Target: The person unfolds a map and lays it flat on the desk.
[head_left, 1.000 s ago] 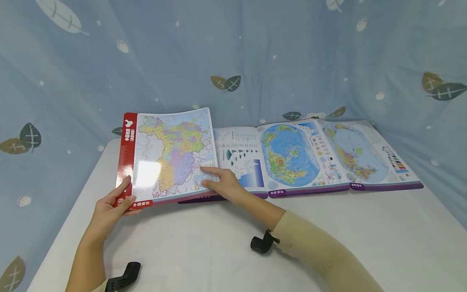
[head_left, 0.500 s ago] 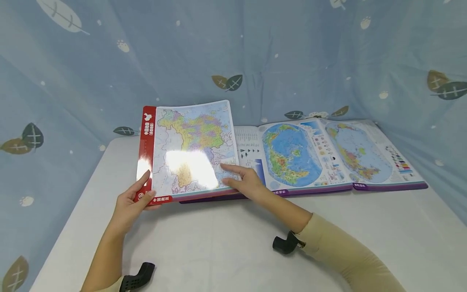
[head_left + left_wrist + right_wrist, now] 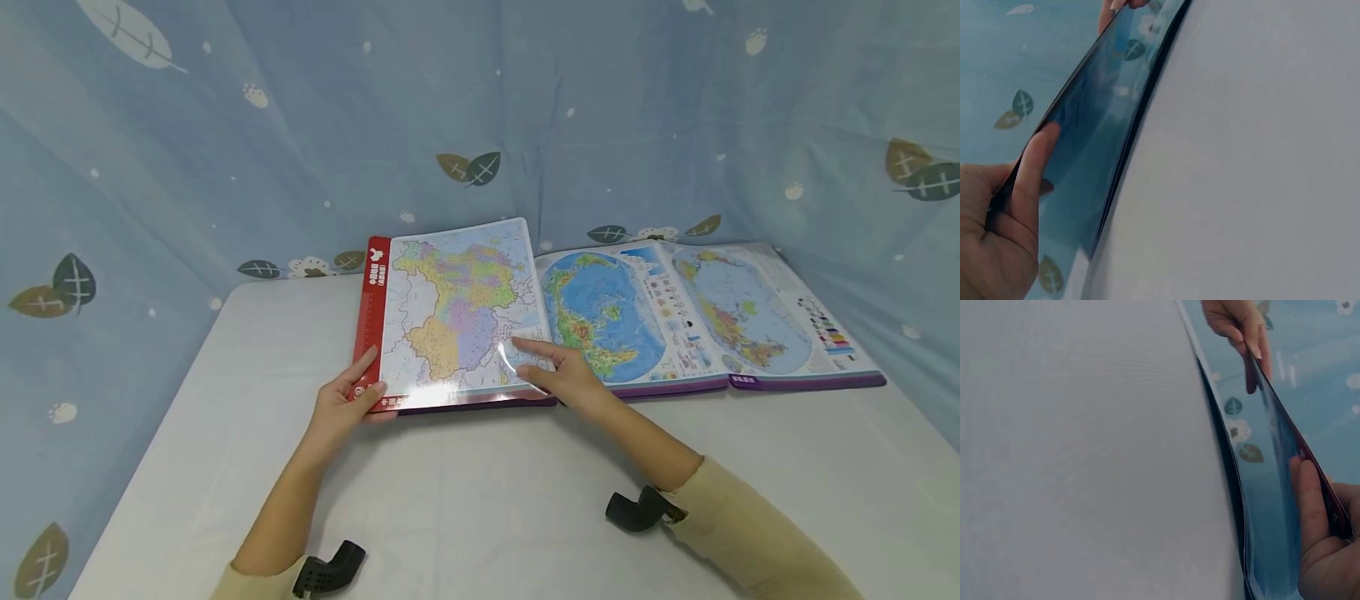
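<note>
A glossy map sheet of China (image 3: 457, 308) with a red left border is held flat-side up, tilted toward me. At its lower left corner my left hand (image 3: 341, 408) pinches it, thumb on top and fingers underneath. My right hand (image 3: 566, 375) pinches its lower right corner, thumb and index finger on the face. Below it lies an unfolded world map (image 3: 603, 321) with a purple lower edge, its left panel hidden. Both wrist views show the sheet nearly edge-on, with fingers of the left hand (image 3: 1004, 244) and right hand (image 3: 1329, 556) against its underside.
A white-covered table (image 3: 480, 500) carries the maps. The world map's right panel (image 3: 750, 317) stretches toward the table's right side. Behind stands a blue leaf-print curtain (image 3: 375, 100). Black wrist cameras, the left one (image 3: 330, 571) and the right one (image 3: 641, 510), sit on the forearms.
Both hands have carried the China map to the right over the world map's left panel. It rose slightly midway and is now lower.
</note>
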The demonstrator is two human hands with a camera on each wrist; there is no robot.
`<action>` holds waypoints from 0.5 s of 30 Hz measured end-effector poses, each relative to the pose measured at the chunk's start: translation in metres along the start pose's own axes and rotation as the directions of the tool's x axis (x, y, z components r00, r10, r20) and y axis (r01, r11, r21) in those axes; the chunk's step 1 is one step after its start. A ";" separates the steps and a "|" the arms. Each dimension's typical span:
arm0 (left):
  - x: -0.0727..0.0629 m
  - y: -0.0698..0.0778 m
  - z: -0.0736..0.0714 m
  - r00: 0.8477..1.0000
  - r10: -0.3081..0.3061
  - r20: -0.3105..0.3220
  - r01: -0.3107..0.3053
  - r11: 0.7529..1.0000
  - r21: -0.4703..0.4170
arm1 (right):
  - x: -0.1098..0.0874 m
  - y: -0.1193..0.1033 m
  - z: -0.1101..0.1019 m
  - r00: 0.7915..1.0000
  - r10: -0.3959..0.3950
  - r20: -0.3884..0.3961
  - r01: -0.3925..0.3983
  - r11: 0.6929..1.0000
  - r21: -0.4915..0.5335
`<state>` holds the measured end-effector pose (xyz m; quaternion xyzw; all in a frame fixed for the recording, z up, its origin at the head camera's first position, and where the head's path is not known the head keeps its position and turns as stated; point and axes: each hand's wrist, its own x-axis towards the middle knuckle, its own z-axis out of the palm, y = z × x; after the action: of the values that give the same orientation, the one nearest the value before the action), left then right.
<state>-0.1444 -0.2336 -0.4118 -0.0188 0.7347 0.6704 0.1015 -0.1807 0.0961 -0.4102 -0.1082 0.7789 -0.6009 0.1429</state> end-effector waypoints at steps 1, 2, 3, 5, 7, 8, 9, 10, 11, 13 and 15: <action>0.002 -0.001 0.003 1.000 0.000 0.006 0.000 1.000 -0.014 | -0.001 0.002 -0.003 1.000 0.001 -0.003 -0.001 1.000 0.005; 0.004 -0.003 0.006 1.000 0.005 0.013 -0.004 1.000 -0.027 | -0.002 0.003 -0.006 1.000 0.003 -0.002 -0.003 1.000 0.011; 0.005 -0.004 0.008 1.000 0.012 0.017 -0.011 0.999 -0.034 | -0.003 0.004 -0.008 1.000 0.004 -0.001 -0.004 1.000 0.019; 0.008 -0.007 0.012 1.000 0.017 0.022 -0.015 0.999 -0.052 | -0.005 0.006 -0.012 1.000 0.007 0.000 -0.007 0.999 0.033; 0.010 -0.011 0.015 0.999 0.023 0.025 -0.021 0.997 -0.079 | -0.005 0.008 -0.014 1.000 0.011 0.006 -0.011 0.999 0.043; 0.010 -0.012 0.016 0.999 0.028 0.028 -0.025 0.995 -0.092 | -0.006 0.009 -0.015 1.000 0.013 0.010 -0.013 0.999 0.049; 0.011 -0.014 0.017 0.999 0.029 0.031 -0.026 0.994 -0.105 | -0.006 0.009 -0.016 1.000 0.013 0.012 -0.014 0.999 0.049; 0.011 -0.015 0.018 0.999 0.030 0.031 -0.026 0.993 -0.118 | -0.005 0.010 -0.016 1.000 0.014 0.012 -0.015 0.999 0.051; 0.011 -0.017 0.019 0.999 0.035 0.031 -0.031 0.991 -0.130 | -0.005 0.011 -0.016 1.000 0.015 0.011 -0.015 0.999 0.050; 0.012 -0.019 0.020 0.999 0.040 0.029 -0.036 0.990 -0.138 | -0.004 0.013 -0.015 1.000 0.018 0.005 -0.018 0.999 0.045; 0.012 -0.020 0.020 0.999 0.033 0.020 -0.029 0.990 -0.141 | -0.002 0.015 -0.013 1.000 0.017 0.000 -0.017 0.999 0.028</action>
<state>-0.1503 -0.2144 -0.4356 -0.0072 0.6845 0.7224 0.0976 -0.1832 0.1123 -0.4212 -0.0993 0.7713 -0.6106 0.1495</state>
